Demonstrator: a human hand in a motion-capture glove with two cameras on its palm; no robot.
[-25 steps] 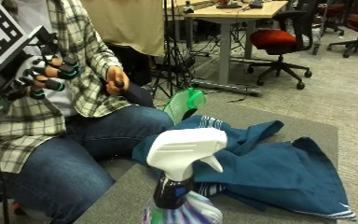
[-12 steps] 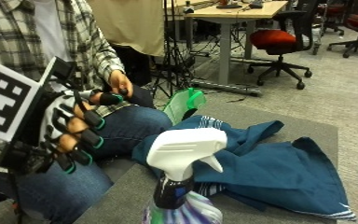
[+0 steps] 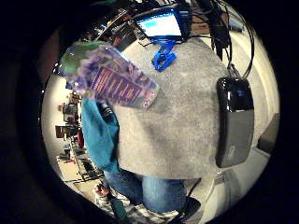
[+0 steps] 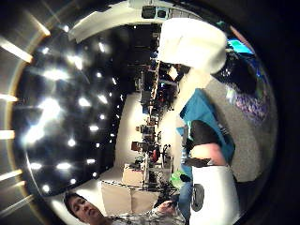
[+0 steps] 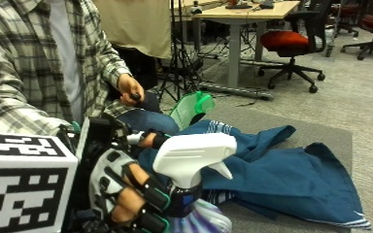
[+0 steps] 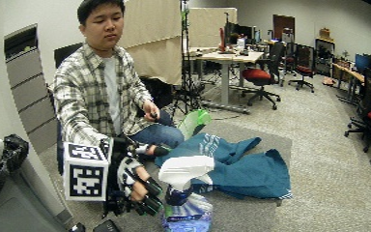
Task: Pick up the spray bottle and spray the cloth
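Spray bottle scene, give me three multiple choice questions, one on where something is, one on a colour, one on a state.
1. Where does the cloth lie?
A. on the grey table beyond the spray bottle
B. on the red chair
C. over the person's shoulder

2. What colour is the spray bottle head?
A. red
B. white
C. black

3. What is the gloved right hand doing?
A. resting flat on the cloth
B. curling round the bottle's neck
C. holding the green object

Answers: 1 A, the cloth is spread on the table; 2 B, trigger head is white; 3 B, fingers wrap below the head.
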